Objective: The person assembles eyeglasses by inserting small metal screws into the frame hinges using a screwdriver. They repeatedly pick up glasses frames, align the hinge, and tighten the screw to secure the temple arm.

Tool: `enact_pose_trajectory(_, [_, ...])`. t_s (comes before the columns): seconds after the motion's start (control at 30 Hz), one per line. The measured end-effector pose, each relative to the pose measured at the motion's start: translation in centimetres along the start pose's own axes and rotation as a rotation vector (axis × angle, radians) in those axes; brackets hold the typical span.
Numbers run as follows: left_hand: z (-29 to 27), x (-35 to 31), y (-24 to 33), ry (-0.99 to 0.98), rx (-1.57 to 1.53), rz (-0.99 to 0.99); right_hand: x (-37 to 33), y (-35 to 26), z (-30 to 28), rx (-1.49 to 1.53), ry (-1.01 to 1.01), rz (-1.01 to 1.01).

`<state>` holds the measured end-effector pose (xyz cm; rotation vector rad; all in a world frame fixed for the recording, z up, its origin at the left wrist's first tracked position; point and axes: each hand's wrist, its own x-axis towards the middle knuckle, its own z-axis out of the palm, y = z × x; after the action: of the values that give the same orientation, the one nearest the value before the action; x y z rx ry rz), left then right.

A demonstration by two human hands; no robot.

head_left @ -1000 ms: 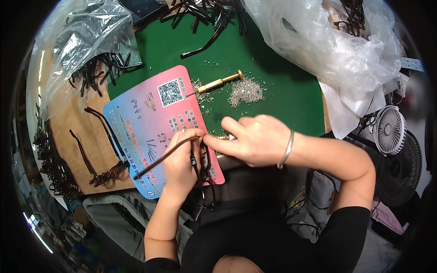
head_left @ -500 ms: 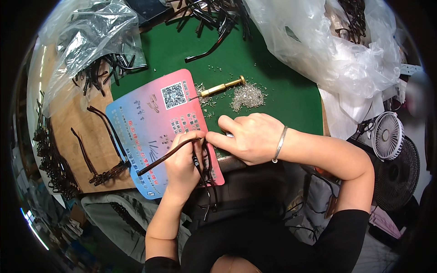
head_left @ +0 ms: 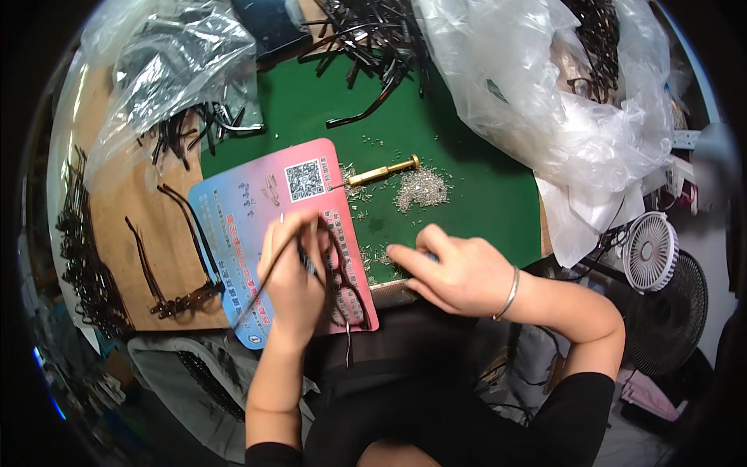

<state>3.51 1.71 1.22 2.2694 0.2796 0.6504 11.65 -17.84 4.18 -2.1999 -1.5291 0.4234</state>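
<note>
Head-worn fisheye, left of a side-by-side pair, lens above near side of green mat (head_left: 490, 202), facing down onto it, close range, coverage past mat's edges

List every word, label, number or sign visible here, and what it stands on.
Pink-and-blue card: rows of red and dark printed characters, not copied out here; the finest lines are too small to read.
Same card: a black-and-white square code with small lettering beside it, likewise not copied.
I make out no other readable text.

red characters (head_left: 244, 265), square code (head_left: 304, 180) on pink-blue card (head_left: 219, 204)
</note>
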Motion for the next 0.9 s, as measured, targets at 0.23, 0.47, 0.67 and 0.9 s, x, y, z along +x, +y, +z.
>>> enact_pose_trajectory(0.23, [-2.0, -0.7, 0.6, -0.03, -0.347, -0.424, -0.8, -0.6, 0.1, 0.05, -0.01, 0.11])
enact_pose_trajectory(0.47, [-3.8, -3.7, -1.4, -0.164, 0.001, -0.284, -1.0, -0.5, 0.7, -0.005, 0.025, 0.195])
enact_pose_trajectory(0.67, [-3.6, -5.3, -2.3, -0.074, -0.078, -0.288, -0.8, -0.9, 1.4, -0.14, 0.054, 0.156])
enact_pose_trajectory(0.9, [-5.2, -5.8, 2.1, -0.304, -0.226, 0.058, -0.6, -0.9, 2.1, -0.194, 0.107, 0.154])
